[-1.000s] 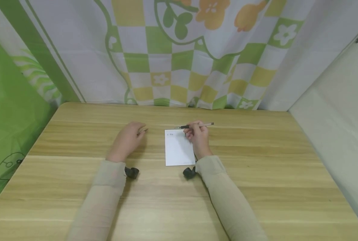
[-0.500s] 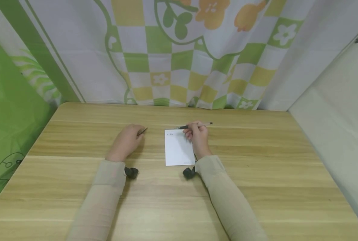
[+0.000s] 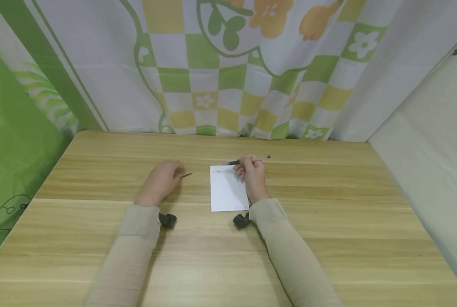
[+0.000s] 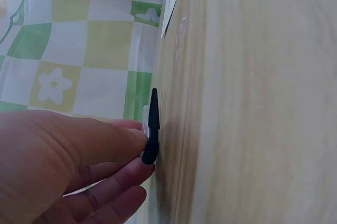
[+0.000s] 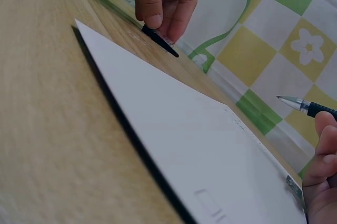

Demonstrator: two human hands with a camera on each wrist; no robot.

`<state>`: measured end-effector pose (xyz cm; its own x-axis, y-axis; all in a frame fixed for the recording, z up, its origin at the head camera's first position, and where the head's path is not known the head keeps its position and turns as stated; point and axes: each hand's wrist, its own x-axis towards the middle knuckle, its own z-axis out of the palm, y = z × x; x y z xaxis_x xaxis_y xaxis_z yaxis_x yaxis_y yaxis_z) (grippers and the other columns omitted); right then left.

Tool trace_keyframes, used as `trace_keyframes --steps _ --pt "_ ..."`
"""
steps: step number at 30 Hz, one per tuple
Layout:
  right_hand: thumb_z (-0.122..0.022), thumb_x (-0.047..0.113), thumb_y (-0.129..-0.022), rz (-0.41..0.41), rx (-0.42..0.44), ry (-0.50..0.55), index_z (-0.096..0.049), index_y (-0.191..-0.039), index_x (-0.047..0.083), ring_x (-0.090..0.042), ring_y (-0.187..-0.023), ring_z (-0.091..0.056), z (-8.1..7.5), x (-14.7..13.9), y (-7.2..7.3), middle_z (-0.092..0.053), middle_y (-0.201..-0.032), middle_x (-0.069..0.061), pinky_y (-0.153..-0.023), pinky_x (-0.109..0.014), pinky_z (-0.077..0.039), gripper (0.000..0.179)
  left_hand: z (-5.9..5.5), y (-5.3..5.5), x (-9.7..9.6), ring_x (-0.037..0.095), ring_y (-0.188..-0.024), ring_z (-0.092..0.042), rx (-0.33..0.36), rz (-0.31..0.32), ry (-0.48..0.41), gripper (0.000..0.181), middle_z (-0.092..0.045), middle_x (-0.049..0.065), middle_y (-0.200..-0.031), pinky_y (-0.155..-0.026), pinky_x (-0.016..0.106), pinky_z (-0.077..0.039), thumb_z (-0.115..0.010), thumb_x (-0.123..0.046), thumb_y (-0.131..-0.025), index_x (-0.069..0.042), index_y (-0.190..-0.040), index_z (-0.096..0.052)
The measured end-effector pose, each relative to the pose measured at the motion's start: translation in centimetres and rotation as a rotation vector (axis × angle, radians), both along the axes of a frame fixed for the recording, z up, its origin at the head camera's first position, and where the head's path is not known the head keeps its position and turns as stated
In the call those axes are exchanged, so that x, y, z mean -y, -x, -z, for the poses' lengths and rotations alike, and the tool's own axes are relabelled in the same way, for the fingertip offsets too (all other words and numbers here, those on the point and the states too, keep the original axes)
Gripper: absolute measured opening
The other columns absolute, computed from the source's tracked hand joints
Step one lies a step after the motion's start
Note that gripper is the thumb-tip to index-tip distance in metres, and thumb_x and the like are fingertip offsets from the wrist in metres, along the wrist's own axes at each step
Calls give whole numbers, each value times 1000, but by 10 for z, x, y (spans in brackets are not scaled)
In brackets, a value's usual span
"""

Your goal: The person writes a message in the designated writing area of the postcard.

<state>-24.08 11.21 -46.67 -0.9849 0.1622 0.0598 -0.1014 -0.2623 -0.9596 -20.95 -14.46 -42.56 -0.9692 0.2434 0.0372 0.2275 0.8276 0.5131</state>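
My left hand (image 3: 161,181) pinches a pen cap (image 4: 153,121) between thumb and fingers. The cap is clear with a long black clip, held close to the tabletop left of a white sheet of paper (image 3: 228,194). My right hand (image 3: 254,177) grips a gel pen (image 5: 296,104) with a black grip, a clear barrel and a bare metal tip. In the head view the pen lies nearly level over the paper's top edge, tip to the left. The right hand covers part of the paper's right side. Small dark writing shows at the paper's upper left.
The wooden table (image 3: 328,221) has its far edge against a checked, flowered curtain (image 3: 232,81). A black wrist camera (image 3: 168,220) sits at the left cuff, another at the right. Green cloth (image 3: 17,140) hangs at left, a pale wall (image 3: 435,128) stands at right.
The pen cap has shifted slightly right and toward me and its end has swung from pointing up-right to nearly rightward. My right hand and pen have barely moved.
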Motion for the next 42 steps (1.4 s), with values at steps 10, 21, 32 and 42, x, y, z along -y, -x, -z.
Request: trace_keyframes --steps 10,21,32,42 --pt "-50 1 -93 -4 0 16 -59 -83 -4 -10 -52 -53 -1 0 0 -61 -63 -5 -46 -15 -40 15 0 0 0 40 -116 -62 25 6 -8 22 -68 23 -121 -102 51 -50 -61 2 -97 5 -118 -68" --pt "-50 2 -93 0 6 -10 -59 -84 -3 -10 -51 -54 -2 0 -2 -62 -63 -5 -46 -16 -41 14 0 1 0 39 -112 -65 30 16 -27 20 -70 22 -117 -98 50 -52 -59 2 -98 5 -115 -69" --pt "-51 2 -92 -1 -2 -6 -60 -82 -1 -10 -52 -54 -2 0 -2 -62 -63 -5 -46 -16 -41 14 3 2 -5 35 -108 -66 61 67 -130 19 -70 20 -117 -98 50 -52 -64 -2 -98 2 -115 -70" --pt "-50 1 -95 -15 -24 5 -59 -83 -1 -11 -53 -54 -3 0 -3 -62 -64 -5 -47 -16 -41 14 3 1 -21 31 -109 -66 96 154 -257 22 -71 16 -117 -100 47 -51 -64 -6 -98 1 -119 -70"
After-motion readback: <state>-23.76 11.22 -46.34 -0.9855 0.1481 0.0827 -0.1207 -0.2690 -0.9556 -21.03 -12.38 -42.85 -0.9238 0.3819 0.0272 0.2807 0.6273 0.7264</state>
